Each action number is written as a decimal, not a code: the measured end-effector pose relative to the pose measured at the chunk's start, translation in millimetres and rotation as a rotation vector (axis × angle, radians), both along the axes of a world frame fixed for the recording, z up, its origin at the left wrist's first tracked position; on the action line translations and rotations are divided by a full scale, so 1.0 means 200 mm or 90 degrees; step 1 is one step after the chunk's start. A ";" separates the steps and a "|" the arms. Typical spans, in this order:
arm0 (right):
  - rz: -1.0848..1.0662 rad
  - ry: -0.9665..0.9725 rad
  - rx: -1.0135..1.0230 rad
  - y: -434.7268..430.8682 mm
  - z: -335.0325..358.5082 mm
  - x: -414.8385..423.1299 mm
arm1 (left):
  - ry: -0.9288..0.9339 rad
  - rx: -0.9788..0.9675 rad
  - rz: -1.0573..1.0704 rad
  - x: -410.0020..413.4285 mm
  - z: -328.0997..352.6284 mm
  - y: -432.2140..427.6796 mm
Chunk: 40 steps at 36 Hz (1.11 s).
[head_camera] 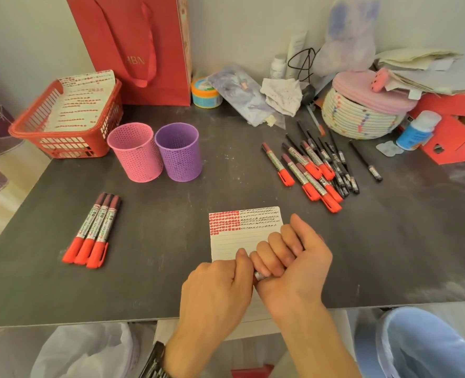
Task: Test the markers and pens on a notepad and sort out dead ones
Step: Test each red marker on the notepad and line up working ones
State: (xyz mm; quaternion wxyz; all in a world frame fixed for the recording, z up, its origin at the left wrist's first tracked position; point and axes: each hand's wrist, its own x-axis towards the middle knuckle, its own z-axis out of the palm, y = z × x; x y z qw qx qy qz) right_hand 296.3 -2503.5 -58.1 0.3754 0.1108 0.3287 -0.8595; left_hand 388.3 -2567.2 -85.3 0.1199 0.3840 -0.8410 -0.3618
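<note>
Both grips closed on one marker (259,275) (only a short silver stretch shows between them). The right hand (294,264) curls its fingers round the barrel, knuckles up, over the near right corner of the notepad (234,241). The left hand (217,289) butts against it, thumb on top, holding the marker's end. Notepad flat on tabletop (157,268).

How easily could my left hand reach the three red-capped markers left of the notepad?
Probably yes, once it lets go: left hand and right hand both grip one silver-barrelled marker, and only dark tabletop separates it from the three red-capped markers.
</note>
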 end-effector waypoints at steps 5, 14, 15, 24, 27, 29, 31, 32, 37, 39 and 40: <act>0.100 0.084 -0.100 0.07 0.05 -0.09 | -0.012 0.119 -0.025 0.09 0.04 -0.05; 0.088 0.163 -0.070 0.06 0.07 -0.38 | 0.190 0.166 0.083 0.23 0.04 -0.32; 0.102 0.168 -0.041 0.04 0.04 -0.37 | 0.215 0.157 0.069 0.20 0.03 -0.34; 0.240 0.321 0.197 -0.04 -0.06 -0.34 | 0.105 0.013 -0.088 0.04 -0.13 -0.45; 0.248 0.356 0.223 -0.09 -0.06 -0.32 | 0.045 -0.018 -0.127 0.03 -0.18 -0.47; 0.236 0.396 0.235 -0.13 -0.07 -0.32 | 0.006 -0.052 -0.125 0.03 -0.20 -0.46; 0.220 0.446 0.255 -0.18 -0.09 -0.31 | -0.006 -0.058 -0.121 0.02 -0.21 -0.46; 0.213 0.470 0.268 -0.20 -0.10 -0.31 | -0.007 -0.057 -0.118 0.02 -0.20 -0.46; 0.171 0.610 0.340 -0.28 -0.19 -0.27 | 0.000 -0.055 -0.106 0.01 -0.21 -0.47; 0.144 0.655 0.381 -0.29 -0.24 -0.26 | 0.011 -0.065 -0.102 0.01 -0.21 -0.47; 0.127 0.673 0.396 -0.30 -0.26 -0.25 | 0.017 -0.068 -0.100 0.01 -0.21 -0.47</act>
